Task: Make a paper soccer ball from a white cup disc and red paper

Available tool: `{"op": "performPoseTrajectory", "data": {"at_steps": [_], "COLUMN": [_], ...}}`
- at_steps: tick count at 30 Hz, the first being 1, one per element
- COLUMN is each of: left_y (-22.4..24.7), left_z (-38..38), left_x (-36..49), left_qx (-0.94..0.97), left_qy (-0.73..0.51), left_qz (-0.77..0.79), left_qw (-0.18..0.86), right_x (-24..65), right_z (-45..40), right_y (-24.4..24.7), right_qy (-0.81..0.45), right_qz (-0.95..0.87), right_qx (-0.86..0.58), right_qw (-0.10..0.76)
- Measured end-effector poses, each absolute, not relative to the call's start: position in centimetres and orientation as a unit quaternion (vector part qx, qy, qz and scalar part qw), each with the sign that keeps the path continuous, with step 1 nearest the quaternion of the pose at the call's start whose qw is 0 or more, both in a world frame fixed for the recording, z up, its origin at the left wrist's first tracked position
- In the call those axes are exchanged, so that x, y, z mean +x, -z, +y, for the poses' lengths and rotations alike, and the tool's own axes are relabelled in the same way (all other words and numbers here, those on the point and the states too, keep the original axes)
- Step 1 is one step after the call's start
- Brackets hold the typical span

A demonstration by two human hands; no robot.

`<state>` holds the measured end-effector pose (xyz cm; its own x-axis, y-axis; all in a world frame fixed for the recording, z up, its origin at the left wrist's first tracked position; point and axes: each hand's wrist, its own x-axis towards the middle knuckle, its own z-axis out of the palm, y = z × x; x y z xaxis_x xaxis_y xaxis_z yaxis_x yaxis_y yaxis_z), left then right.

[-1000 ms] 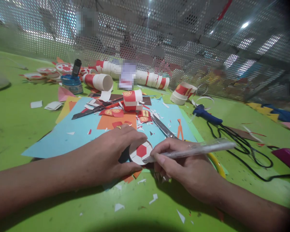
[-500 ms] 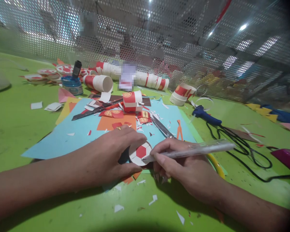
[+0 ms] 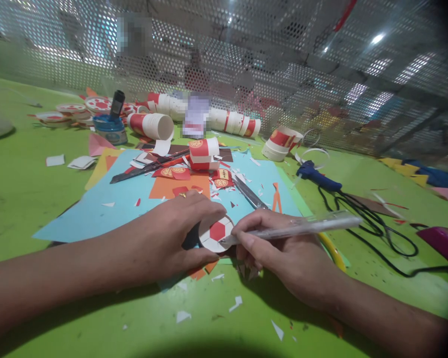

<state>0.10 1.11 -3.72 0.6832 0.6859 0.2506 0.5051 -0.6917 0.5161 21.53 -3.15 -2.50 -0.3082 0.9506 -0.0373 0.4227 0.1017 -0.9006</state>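
A round white paper disc (image 3: 217, 232) with a red hexagon at its centre and thin lines running out from it sits between my hands. My left hand (image 3: 186, 231) grips the disc by its edge, thumb at the bottom and fingers at the top. A clear-barrelled pen (image 3: 302, 227) is pinched in my right hand (image 3: 276, 248), its tip touching the disc just below the hexagon. Beyond my hands lie light-blue paper (image 3: 104, 216), scissors with a yellow handle (image 3: 332, 251), and red paper pieces (image 3: 223, 178) with gold print.
Cut paper cups (image 3: 151, 126) and a blue jar (image 3: 110, 131) stand at the back. A dark craft knife (image 3: 134, 172) lies on the paper. To the right are a blue-handled tool (image 3: 317, 177) with a black cord and a magenta object (image 3: 442, 242). White scraps (image 3: 182, 316) litter the green table.
The view has shifted very slightly. My left hand keeps its grip on the disc, and the pen tip stays near the hexagon's lower edge.
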Motion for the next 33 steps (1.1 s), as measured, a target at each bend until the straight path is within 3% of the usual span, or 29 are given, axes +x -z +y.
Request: {"op": "performPoseTrajectory", "data": {"at_steps": [33], "left_y": [3.82], "left_z": [1.25], "left_x": [0.06], "left_qx": [0.898], "left_qy": [-0.196], "left_qz": [0.335], "left_qw": [0.205], "right_x": [21.25], "right_z": [-3.13], "right_y": [2.31], "right_qy": [-0.442], "right_qz": [-0.678], "right_qx": [-0.507], "right_qw": [0.295]}}
